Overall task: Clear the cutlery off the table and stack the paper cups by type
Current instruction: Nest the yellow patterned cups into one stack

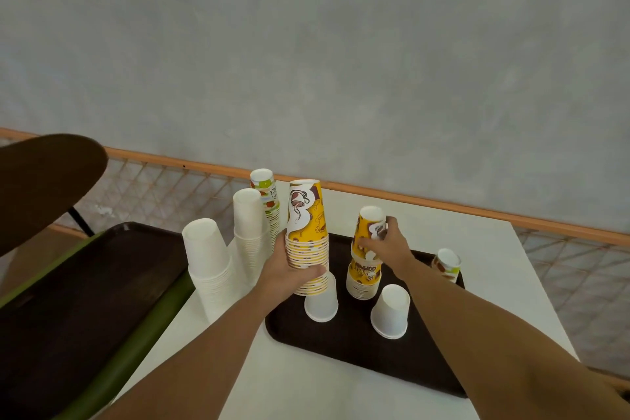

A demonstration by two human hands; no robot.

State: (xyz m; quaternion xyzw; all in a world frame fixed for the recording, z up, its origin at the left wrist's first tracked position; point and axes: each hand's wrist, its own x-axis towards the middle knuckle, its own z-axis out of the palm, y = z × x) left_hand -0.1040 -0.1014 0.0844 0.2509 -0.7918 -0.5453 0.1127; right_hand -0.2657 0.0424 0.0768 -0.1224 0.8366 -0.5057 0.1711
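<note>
A canteen or self-service café, by the look of it: a brown plastic serving tray point(358, 355) lay on a white table point(494, 266), and a second tray point(85, 300) sat off to the left. Tall stacks of disposable paper cups point(208, 259) stood everywhere. At the far side ran a bare grey wall point(341, 44) and an orange rail point(443, 206) over mesh.
</note>
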